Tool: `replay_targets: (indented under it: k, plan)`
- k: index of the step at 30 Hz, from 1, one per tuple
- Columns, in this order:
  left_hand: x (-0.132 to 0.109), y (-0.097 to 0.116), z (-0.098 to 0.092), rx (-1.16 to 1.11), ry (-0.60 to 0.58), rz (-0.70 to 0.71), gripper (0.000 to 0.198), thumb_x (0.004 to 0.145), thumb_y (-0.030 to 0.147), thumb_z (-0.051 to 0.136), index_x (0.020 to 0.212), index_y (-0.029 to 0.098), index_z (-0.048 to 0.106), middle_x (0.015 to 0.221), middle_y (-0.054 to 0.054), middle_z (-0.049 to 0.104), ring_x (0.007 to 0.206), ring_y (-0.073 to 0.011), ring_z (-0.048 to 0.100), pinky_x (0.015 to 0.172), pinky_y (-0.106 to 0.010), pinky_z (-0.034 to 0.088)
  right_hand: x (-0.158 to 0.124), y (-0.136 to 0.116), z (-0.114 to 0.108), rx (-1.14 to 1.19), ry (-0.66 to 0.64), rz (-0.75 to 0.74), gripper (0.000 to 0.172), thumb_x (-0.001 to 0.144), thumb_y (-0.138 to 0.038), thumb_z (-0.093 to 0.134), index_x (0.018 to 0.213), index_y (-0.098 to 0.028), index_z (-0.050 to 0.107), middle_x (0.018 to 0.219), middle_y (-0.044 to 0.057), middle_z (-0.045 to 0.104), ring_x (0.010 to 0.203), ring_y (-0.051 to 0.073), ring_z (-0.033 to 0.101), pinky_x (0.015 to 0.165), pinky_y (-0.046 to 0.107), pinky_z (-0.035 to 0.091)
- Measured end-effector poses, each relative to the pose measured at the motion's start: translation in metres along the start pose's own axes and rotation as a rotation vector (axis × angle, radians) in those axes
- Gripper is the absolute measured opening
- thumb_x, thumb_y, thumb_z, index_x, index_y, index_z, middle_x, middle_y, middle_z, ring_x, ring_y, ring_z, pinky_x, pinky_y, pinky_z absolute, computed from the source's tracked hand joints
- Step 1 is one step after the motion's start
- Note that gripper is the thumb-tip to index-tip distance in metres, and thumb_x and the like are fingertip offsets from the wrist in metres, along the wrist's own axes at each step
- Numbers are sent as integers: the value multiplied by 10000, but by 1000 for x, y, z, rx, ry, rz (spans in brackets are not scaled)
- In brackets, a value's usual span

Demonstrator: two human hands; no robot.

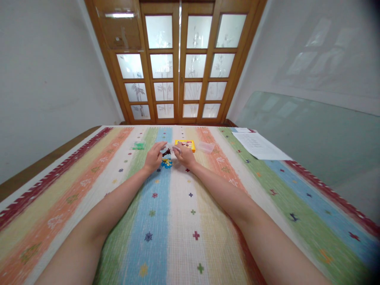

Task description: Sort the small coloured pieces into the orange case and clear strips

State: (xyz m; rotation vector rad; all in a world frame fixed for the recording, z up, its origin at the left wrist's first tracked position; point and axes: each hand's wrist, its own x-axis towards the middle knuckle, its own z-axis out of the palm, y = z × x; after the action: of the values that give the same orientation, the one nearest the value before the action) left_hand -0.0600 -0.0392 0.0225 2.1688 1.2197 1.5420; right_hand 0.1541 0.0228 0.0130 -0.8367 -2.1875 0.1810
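Observation:
My left hand is closed at the middle of the table, its fingertips by a small dark piece. Facing it, my right hand is closed on something clear and hard to make out, between the two hands. Just below the dark piece, a small pile of blue and yellow pieces lies on the cloth. A yellow box with red print sits right behind my right hand.
A clear container with green pieces stands to the left, and a clear empty-looking tray to the right. White printed sheets lie farther right on the striped cloth. Wooden glazed doors stand behind the table.

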Motion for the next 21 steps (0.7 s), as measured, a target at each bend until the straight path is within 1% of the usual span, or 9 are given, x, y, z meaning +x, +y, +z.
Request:
replay_targets:
  k: [3,8,12,16,18,21]
  plan:
    - [0,3,-1,66,-14,17,656,853,71,474,1464,242,637,1476,-101,620,1330,-256,635,1216,-472,487,-2,2,2,-16,3,-31,346,1097,-324,442,1268,-202,718,1246,118,771,1156,257,708,1033,362,524]
    - [-1,4,-3,153,-38,43,662,850,69,474,1465,240,648,1472,-93,638,1402,-268,584,1259,-490,439,-6,9,6,-29,-41,-40,365,1094,-337,475,1369,-220,686,1346,110,744,1250,253,690,1095,377,523]
    - [-2,5,-5,179,-52,95,615,908,86,455,1466,257,649,1490,-87,638,1418,-254,578,1260,-474,438,-7,11,7,-40,-59,-58,401,1106,-341,445,1415,-199,657,1386,131,726,1287,268,680,1118,416,526]
    - [-1,7,-6,185,-67,147,570,961,116,454,1482,263,635,1513,-100,623,1436,-254,567,1270,-476,425,-6,7,5,-29,-32,-96,428,1121,-334,398,1447,-189,633,1424,151,699,1324,273,659,1162,453,507]
    - [-1,8,-6,193,-70,141,573,966,132,475,1508,259,611,1537,-108,601,1458,-264,545,1281,-484,407,-5,5,2,-32,-19,-92,426,1122,-329,396,1463,-209,623,1430,140,693,1345,270,643,1182,461,494]
    - [0,8,-4,179,-76,82,564,983,194,514,1541,248,574,1558,-113,580,1479,-277,520,1285,-487,391,-4,2,-1,-42,7,-49,420,1123,-334,401,1464,-222,618,1430,133,687,1357,273,627,1180,456,496]
